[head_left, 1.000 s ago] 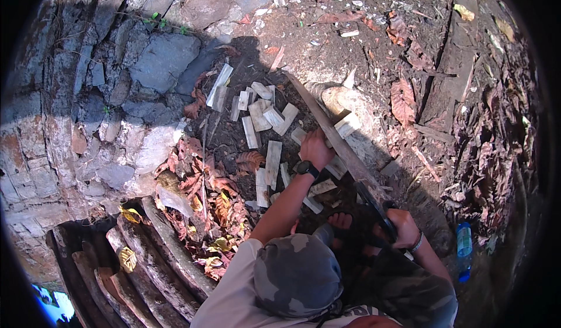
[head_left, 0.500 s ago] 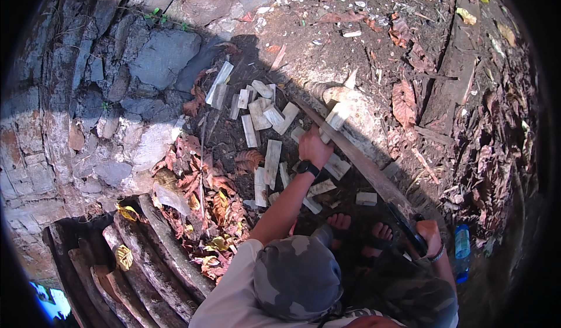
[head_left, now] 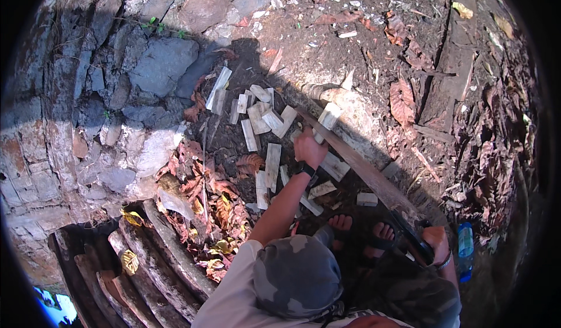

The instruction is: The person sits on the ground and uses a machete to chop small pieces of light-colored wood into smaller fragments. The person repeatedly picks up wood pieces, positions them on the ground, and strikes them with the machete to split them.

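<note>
In my right hand [head_left: 436, 245] is the black handle of a hand saw [head_left: 365, 173], closed on it near my right knee. Its long brownish blade slants up and to the left, narrowing toward the far end. My left hand [head_left: 310, 148] is closed around a short pale wood piece [head_left: 329, 116], and the blade lies across that piece. Beneath it is a thick pale log [head_left: 356, 114]. My left fingertips are partly hidden by the hand and the blade.
Several cut wood blocks [head_left: 272, 167] lie scattered left of the blade. A lone block [head_left: 367, 199] sits before my sandalled feet [head_left: 383, 234]. A plastic bottle [head_left: 465, 251] stands at right. Logs [head_left: 163, 252] are stacked lower left, beside dry leaves [head_left: 222, 211] and a stone wall [head_left: 160, 62].
My right hand has drawn the saw a little toward the lower right. My left hand stays at the wood piece, shifted only slightly left in view.
</note>
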Motion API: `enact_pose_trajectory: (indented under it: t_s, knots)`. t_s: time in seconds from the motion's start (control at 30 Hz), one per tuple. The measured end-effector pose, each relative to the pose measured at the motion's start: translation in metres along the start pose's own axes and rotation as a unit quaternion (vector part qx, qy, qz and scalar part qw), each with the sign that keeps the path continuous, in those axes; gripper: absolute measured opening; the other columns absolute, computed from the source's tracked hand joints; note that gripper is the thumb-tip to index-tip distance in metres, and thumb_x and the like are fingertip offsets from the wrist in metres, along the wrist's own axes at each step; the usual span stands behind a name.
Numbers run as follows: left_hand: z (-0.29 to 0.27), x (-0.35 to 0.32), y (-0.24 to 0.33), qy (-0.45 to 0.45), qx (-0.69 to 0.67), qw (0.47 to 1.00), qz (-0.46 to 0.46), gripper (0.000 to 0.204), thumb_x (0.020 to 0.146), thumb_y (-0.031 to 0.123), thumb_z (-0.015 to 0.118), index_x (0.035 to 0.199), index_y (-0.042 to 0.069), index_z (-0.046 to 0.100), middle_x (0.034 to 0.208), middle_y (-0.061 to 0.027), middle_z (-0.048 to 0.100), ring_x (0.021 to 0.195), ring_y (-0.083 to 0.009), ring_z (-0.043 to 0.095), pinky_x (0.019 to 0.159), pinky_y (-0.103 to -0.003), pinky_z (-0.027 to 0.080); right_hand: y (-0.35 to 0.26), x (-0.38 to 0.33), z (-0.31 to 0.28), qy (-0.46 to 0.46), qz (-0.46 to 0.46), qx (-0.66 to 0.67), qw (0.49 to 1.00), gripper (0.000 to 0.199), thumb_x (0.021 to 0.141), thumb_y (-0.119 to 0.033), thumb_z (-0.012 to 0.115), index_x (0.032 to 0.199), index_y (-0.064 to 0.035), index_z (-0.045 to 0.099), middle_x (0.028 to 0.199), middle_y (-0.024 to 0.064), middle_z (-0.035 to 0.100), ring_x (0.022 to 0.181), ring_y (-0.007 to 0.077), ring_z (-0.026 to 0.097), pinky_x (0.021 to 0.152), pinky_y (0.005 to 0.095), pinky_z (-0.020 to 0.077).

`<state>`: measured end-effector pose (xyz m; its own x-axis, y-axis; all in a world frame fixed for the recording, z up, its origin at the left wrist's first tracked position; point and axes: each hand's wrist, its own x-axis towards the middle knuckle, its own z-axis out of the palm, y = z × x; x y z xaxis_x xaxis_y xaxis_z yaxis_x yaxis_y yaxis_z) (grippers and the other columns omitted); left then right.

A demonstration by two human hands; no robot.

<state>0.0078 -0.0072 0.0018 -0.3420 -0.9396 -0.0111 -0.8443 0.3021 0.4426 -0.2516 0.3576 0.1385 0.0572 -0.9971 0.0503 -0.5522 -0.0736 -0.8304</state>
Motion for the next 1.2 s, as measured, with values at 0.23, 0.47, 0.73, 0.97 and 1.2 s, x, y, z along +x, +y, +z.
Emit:
enact_pose_trajectory:
  t_s: [0.23,0.47,0.73,0.97,1.2]
  knots:
    - [0.008,0.004,-0.02,-0.035,0.024,0.999,0.03,0.041,0.069,0.021,0.079,0.095,-0.002,0.058,0.082,-0.0241,0.067,0.081,-0.0429,0.065,0.077,-0.052,0.05,-0.009,0.075,0.027,0.011,0.004,0.071,0.997,0.029,0.06,-0.018,0.075,0.064,-0.0081,0.048,0.056,0.0096,0.048,0.051,0.0333,0.054,0.048,0.0403,0.0406]
    - [0.006,0.001,-0.009,-0.049,0.041,0.995,0.074,0.042,0.071,0.025,0.079,0.097,0.0,0.059,0.091,-0.0209,0.069,0.09,-0.0405,0.065,0.083,-0.049,0.047,0.002,0.043,0.047,-0.016,-0.004,0.082,0.996,0.029,0.067,-0.023,0.079,0.068,-0.0076,0.054,0.061,0.0098,0.053,0.055,0.0325,0.058,0.051,0.0419,0.0452]
    - [0.007,0.004,-0.007,-0.047,-0.007,0.999,0.007,0.045,0.071,0.026,0.08,0.101,0.0,0.06,0.091,-0.0212,0.069,0.09,-0.0407,0.065,0.081,-0.051,0.048,-0.014,0.077,0.032,-0.005,0.009,0.016,1.0,0.031,0.069,-0.025,0.079,0.068,-0.0076,0.053,0.061,0.0098,0.051,0.055,0.0326,0.057,0.051,0.0424,0.0448]
    - [-0.003,-0.002,0.007,-0.039,0.024,0.999,0.02,0.044,0.069,0.025,0.081,0.097,0.0,0.059,0.088,-0.0211,0.068,0.087,-0.0422,0.064,0.077,-0.052,0.051,-0.016,0.051,0.044,-0.002,0.01,0.051,0.999,0.03,0.069,-0.024,0.079,0.067,-0.0075,0.054,0.061,0.0096,0.051,0.055,0.0328,0.057,0.05,0.0418,0.0447]
    - [0.004,-0.001,0.0,-0.03,-0.028,0.998,0.051,0.041,0.071,0.025,0.08,0.095,0.0,0.06,0.089,-0.0217,0.068,0.086,-0.0424,0.064,0.078,-0.051,0.051,-0.014,0.072,0.039,-0.023,0.013,0.03,0.999,0.031,0.072,-0.025,0.077,0.073,-0.0058,0.053,0.062,0.011,0.051,0.055,0.0339,0.057,0.051,0.0425,0.0454]
